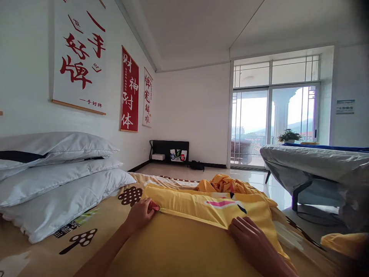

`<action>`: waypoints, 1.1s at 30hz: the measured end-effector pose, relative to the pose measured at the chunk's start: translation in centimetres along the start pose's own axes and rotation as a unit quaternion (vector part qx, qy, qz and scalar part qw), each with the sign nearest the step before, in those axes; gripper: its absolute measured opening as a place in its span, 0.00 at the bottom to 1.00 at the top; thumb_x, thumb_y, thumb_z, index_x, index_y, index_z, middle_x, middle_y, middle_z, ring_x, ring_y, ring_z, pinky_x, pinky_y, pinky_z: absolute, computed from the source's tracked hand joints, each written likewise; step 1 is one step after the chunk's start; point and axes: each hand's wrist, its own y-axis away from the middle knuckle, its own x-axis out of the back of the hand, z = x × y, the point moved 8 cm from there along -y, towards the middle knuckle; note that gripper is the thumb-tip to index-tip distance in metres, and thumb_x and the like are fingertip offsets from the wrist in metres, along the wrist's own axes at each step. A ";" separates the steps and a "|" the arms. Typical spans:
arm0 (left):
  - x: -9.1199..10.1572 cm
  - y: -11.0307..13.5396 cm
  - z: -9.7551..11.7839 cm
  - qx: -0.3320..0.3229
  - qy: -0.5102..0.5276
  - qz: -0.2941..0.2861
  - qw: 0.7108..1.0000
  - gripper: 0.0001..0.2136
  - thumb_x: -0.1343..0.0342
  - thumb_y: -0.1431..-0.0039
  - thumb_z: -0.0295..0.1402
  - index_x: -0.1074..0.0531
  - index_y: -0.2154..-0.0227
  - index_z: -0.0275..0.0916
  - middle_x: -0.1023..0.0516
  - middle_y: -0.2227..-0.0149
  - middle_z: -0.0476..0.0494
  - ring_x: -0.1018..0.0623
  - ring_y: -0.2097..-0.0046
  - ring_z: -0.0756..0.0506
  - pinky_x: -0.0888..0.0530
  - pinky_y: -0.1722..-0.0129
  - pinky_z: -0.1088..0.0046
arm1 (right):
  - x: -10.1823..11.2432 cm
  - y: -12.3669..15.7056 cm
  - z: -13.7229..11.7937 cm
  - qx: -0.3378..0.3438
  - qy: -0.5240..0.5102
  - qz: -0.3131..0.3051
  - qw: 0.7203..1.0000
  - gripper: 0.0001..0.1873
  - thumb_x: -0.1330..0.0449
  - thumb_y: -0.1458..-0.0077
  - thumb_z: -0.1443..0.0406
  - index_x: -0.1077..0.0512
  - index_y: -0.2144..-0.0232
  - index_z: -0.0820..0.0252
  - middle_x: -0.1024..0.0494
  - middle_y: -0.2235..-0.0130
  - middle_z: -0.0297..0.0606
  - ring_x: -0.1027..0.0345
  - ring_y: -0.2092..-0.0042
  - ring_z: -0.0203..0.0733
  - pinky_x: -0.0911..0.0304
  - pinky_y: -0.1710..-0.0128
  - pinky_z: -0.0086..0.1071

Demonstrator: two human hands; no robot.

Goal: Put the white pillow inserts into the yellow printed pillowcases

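A yellow pillowcase (201,209) with a cartoon face lies across the bed in front of me, stuffed with a pillow. My left hand (141,213) pinches its open edge at the left end. On the yellow fabric near the right end, my right hand (249,234) rests palm down with the fingers spread. A crumpled heap of orange-yellow cloth (227,184) lies just beyond the pillowcase.
Three white pillows (57,181) are stacked at the left on the patterned bedsheet (95,227). A grey-covered table (311,161) stands at the right. Hanging scrolls (129,90) line the left wall. Glass doors (273,123) are at the far end, past a shiny floor.
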 end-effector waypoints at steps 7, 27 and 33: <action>-1.1 -0.2 0.1 -0.018 -0.078 -0.065 0.995 0.13 0.56 0.42 0.35 0.27 0.61 0.41 0.23 0.56 0.43 0.24 0.54 0.42 0.33 0.55 0.66 | -0.2 0.1 0.2 -0.009 -0.012 -0.010 1.000 0.22 0.60 0.35 0.71 0.38 0.79 0.58 0.33 0.76 0.33 0.43 0.72 0.38 0.51 0.66 0.32; -3.3 -0.9 -0.1 0.009 -0.072 -0.146 0.987 0.15 0.56 0.42 0.33 0.25 0.59 0.40 0.21 0.56 0.41 0.23 0.54 0.42 0.29 0.58 0.69 | -1.0 0.4 0.2 -0.010 -0.001 -0.042 0.999 0.20 0.58 0.35 0.71 0.37 0.78 0.59 0.33 0.75 0.34 0.44 0.72 0.39 0.52 0.66 0.33; -1.5 -1.1 -0.2 0.048 -0.082 -0.105 0.990 0.15 0.55 0.42 0.33 0.24 0.59 0.44 0.20 0.57 0.44 0.23 0.53 0.43 0.31 0.55 0.68 | -1.5 0.6 0.1 -0.010 -0.001 -0.058 0.998 0.18 0.56 0.38 0.73 0.38 0.78 0.59 0.33 0.74 0.34 0.44 0.71 0.39 0.52 0.66 0.32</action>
